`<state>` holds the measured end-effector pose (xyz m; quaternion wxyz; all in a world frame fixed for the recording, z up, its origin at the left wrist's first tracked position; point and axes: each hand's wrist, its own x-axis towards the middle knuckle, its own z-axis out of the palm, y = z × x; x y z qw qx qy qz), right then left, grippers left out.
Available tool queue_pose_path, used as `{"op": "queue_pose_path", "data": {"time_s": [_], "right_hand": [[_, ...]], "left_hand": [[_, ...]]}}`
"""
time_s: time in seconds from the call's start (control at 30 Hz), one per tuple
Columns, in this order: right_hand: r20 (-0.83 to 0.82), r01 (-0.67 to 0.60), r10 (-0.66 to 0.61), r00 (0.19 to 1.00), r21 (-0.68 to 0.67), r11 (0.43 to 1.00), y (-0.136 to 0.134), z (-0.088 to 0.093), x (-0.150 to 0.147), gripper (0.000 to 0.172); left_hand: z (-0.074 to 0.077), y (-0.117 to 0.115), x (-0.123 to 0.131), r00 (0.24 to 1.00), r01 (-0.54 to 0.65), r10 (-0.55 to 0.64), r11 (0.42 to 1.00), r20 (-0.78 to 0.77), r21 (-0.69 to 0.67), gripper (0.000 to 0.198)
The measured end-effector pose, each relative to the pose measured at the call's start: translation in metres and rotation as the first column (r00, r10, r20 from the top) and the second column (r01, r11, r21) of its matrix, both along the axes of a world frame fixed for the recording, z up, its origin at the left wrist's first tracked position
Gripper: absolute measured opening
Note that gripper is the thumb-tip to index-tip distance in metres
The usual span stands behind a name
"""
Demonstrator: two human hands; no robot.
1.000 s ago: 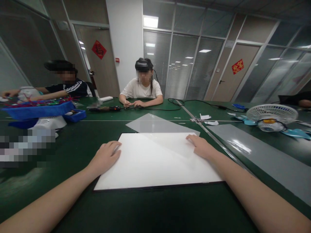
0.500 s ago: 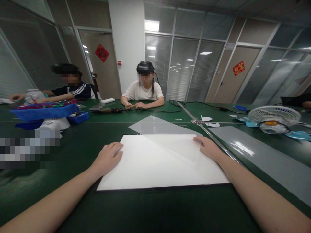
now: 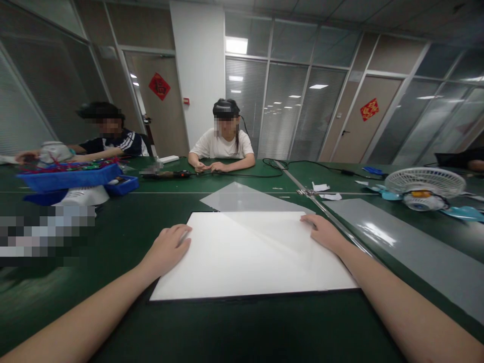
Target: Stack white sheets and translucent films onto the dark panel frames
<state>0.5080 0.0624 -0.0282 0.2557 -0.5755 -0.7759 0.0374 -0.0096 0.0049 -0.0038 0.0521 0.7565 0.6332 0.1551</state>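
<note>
A white rectangular board (image 3: 245,262) with a dark rim lies flat on the green table in front of me. A translucent sheet (image 3: 257,201) lies partly over its far right part and sticks out beyond its far edge. My left hand (image 3: 168,247) rests palm down on the board's left edge, fingers together and laid flat. My right hand (image 3: 325,233) lies flat on the board's far right corner, on the translucent sheet.
Two people sit across the table, hands on it. Blue trays (image 3: 68,176) with small parts stand at the left. A white desk fan (image 3: 423,187) lies at the right beside a long grey sheet (image 3: 408,249). Black cables (image 3: 287,166) run along the far side.
The view has tipped slightly downward. Both hands have stayed on the board almost in place.
</note>
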Motion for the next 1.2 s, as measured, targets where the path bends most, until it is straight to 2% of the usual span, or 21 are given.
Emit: {"op": "queue_pose_path", "data": {"time_s": [0.33,0.63,0.73,0.97,1.07,1.13,1.2], "right_hand": [[-0.005,0.021,-0.021,1.000,-0.050,0.999,-0.002,0.004,-0.003,0.054],[0.075,0.054,-0.049,0.996,-0.053,0.997,-0.005,0.002,-0.003,0.066],[0.114,0.023,-0.016,0.993,-0.054,0.998,-0.009,0.007,-0.007,0.067],[0.176,0.048,-0.038,0.984,-0.056,0.997,-0.017,0.018,-0.012,0.053],[0.069,0.044,-0.038,0.997,-0.089,0.995,-0.019,0.029,-0.017,0.044],[-0.096,0.024,-0.034,0.995,-0.106,0.994,-0.020,0.041,-0.023,0.037],[-0.322,0.032,-0.076,0.944,-0.142,0.989,-0.023,0.054,-0.032,0.037]], "left_hand": [[-0.003,0.002,-0.002,1.000,0.005,-0.005,1.000,0.020,0.008,0.049],[0.003,-0.004,0.002,0.997,-0.009,0.009,1.000,0.074,-0.004,0.045],[0.004,-0.004,0.003,0.996,-0.020,0.020,1.000,0.086,-0.005,0.044],[0.002,-0.004,0.002,0.995,-0.025,0.026,1.000,0.092,-0.012,0.045],[0.002,-0.004,0.002,0.996,-0.030,0.029,1.000,0.085,0.001,0.045],[0.003,-0.005,0.002,0.997,-0.036,0.035,0.999,0.074,0.004,0.045],[0.004,-0.006,0.003,0.997,-0.034,0.034,0.999,0.069,0.001,0.045]]}}
